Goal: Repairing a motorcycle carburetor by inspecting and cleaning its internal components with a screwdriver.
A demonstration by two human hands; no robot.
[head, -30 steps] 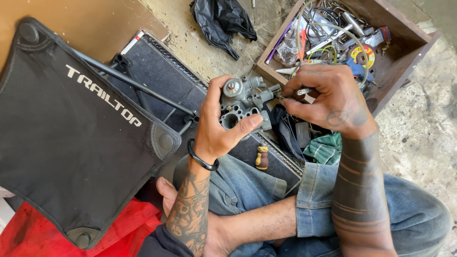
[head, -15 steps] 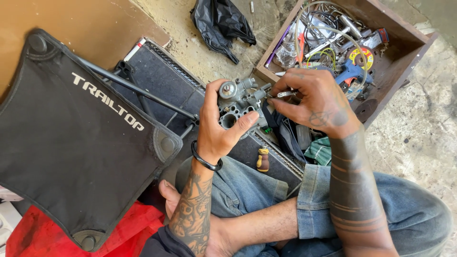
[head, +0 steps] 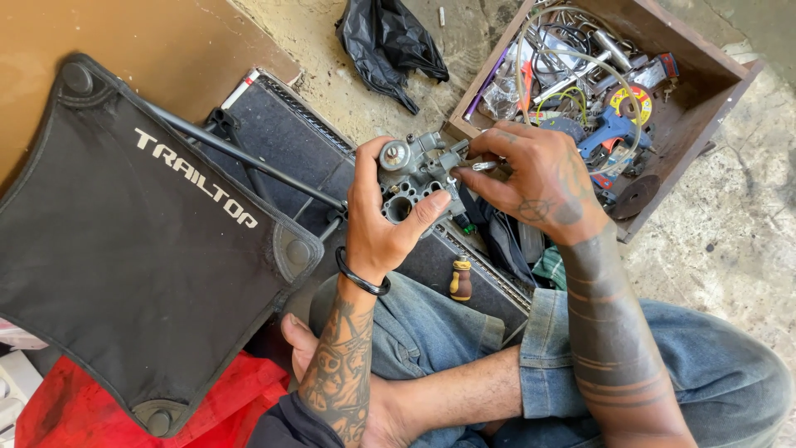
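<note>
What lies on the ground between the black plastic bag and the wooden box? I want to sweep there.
In the head view, only bare dusty concrete between the black plastic bag and the wooden box.

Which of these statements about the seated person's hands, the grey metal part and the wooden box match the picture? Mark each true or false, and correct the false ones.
1. The left hand grips the grey metal part. True.
2. The right hand rests flat on the concrete floor. False: it is raised at the part, its fingers pinching a small metal piece against it.
3. The wooden box holds only folded cloth. False: it holds tools, hoses and wires.
4. A black bag lies on the ground beyond the hands. True.
5. A black band circles the left wrist. True.
</note>
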